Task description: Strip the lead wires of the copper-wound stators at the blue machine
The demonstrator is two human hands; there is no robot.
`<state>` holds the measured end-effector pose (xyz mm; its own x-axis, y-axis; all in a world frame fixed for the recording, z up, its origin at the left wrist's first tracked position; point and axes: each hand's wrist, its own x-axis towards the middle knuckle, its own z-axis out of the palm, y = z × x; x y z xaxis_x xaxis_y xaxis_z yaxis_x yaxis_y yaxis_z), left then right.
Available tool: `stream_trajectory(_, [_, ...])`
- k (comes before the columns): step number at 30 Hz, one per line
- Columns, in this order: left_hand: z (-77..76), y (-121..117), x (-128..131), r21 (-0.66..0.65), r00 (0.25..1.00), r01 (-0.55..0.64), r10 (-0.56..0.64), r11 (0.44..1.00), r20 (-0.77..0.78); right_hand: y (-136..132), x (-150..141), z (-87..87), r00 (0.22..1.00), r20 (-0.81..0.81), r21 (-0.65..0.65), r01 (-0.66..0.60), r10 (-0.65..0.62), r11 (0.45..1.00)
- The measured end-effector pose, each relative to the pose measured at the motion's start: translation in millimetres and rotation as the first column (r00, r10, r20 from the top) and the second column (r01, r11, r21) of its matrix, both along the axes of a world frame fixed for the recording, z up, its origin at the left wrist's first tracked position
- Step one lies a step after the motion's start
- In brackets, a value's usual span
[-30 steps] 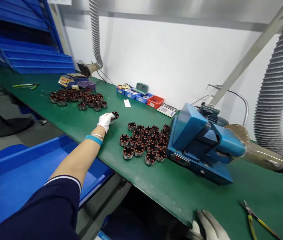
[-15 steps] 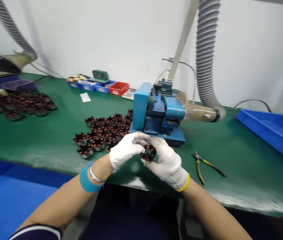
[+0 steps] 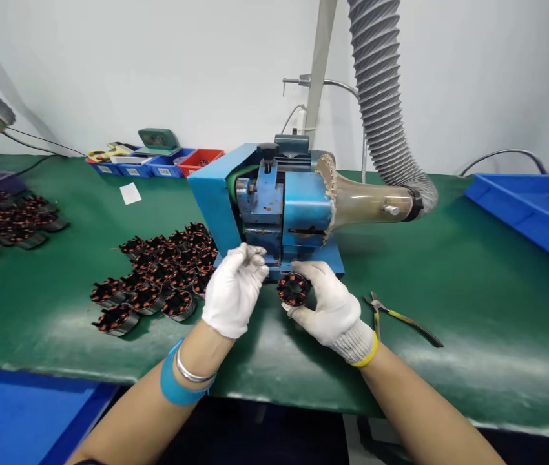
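Note:
A wound motor stator (image 3: 293, 289), a ring with copper coils and black insulation, is held in my right hand (image 3: 330, 302) in a white knit glove. The thumb and fingers grip its right side, with the coil face toward me. A thin copper wire end sticks up from its upper left edge. My left hand (image 3: 234, 290), also white-gloved, is just left of the stator and apart from it. Its fingers are loosely curled, palm turned toward the stator, and nothing shows in them. Both hands are in front of a blue belt machine (image 3: 308, 200).
More stators (image 3: 158, 278) cluster left of the machine, and another group (image 3: 17, 219) lies farther left. Yellow-handled cutting pliers (image 3: 407, 320) rest to the right. A grey suction hose (image 3: 381, 97) joins the machine's duct. Blue trays (image 3: 540, 206) and small bins (image 3: 165, 169) stand on the green bench.
My left hand has let go of the stator and drawn away to the left. My right hand still holds it. The camera view has shifted, bringing the machine closer and farther left.

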<state>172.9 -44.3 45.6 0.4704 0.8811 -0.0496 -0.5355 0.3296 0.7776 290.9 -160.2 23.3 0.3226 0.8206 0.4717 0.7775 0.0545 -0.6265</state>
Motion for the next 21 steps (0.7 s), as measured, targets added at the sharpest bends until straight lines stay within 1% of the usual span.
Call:
stream_trajectory(1, [0.3,-2.3,-1.6,0.017,1.0,-0.02,0.02,1.0,-0.014,0.6,-0.5,-1.1,0.998,-0.056,0.028,0.013,-0.012,1.0])
stream_trajectory(2, [-0.1,-6.0,-3.2,0.095,0.997,-0.019,0.026,0.995,-0.071,1.4,-0.9,-2.3,0.994,-0.109,0.062,0.024,-0.017,0.998])
stream_trajectory(3, [-1.6,-10.7,-4.4,0.206,0.987,0.019,0.015,0.978,-0.16,2.4,-1.3,-3.5,0.987,-0.16,0.097,0.031,-0.015,0.995])
stream_trajectory(4, [-4.1,-15.7,-4.9,0.32,0.964,0.09,-0.002,0.943,-0.265,3.5,-1.6,-4.6,0.978,-0.207,0.128,0.038,-0.011,0.991])
stream_trajectory(5, [-7.3,-20.4,-4.5,0.411,0.932,0.175,-0.015,0.895,-0.363,4.8,-1.9,-5.6,0.97,-0.243,0.157,0.048,-0.009,0.986])
stream_trajectory(6, [-10.8,-24.3,-3.2,0.472,0.9,0.249,-0.022,0.845,-0.435,6.4,-2.1,-6.6,0.964,-0.265,0.185,0.065,-0.014,0.981])
stream_trajectory(7, [-13.9,-26.9,-0.8,0.507,0.879,0.3,-0.027,0.808,-0.477,8.2,-2.4,-7.4,0.962,-0.273,0.21,0.089,-0.029,0.974])
stream_trajectory(8, [-16.2,-28.2,2.4,0.524,0.871,0.321,-0.028,0.789,-0.491,10.5,-2.7,-8.0,0.961,-0.27,0.232,0.12,-0.055,0.965])
stream_trajectory(9, [-17.3,-28.3,6.3,0.53,0.874,0.315,-0.024,0.788,-0.485,13.0,-3.0,-8.3,0.962,-0.259,0.253,0.158,-0.091,0.955])
stream_trajectory(11, [-14.9,-26.5,15.5,0.509,0.896,0.28,-0.032,0.814,-0.442,18.8,-3.5,-7.5,0.956,-0.231,0.288,0.246,-0.182,0.926])
stream_trajectory(13, [-7.5,-24.3,24.8,0.484,0.915,0.239,-0.029,0.842,-0.403,24.6,-3.3,-4.2,0.937,-0.219,0.308,0.332,-0.273,0.891])
stream_trajectory(15, [1.7,-22.8,32.7,0.471,0.926,0.19,0.003,0.861,-0.379,29.8,-2.4,1.2,0.918,-0.212,0.313,0.388,-0.334,0.867])
stream_trajectory(18, [12.5,-20.1,40.1,0.441,0.933,0.142,0.03,0.886,-0.36,35.4,-0.6,10.7,0.906,-0.211,0.27,0.415,-0.367,0.869])
stream_trajectory(21, [16.4,-15.5,43.0,0.44,0.939,0.145,0.018,0.886,-0.344,38.7,0.2,17.1,0.898,-0.209,0.211,0.428,-0.388,0.879])
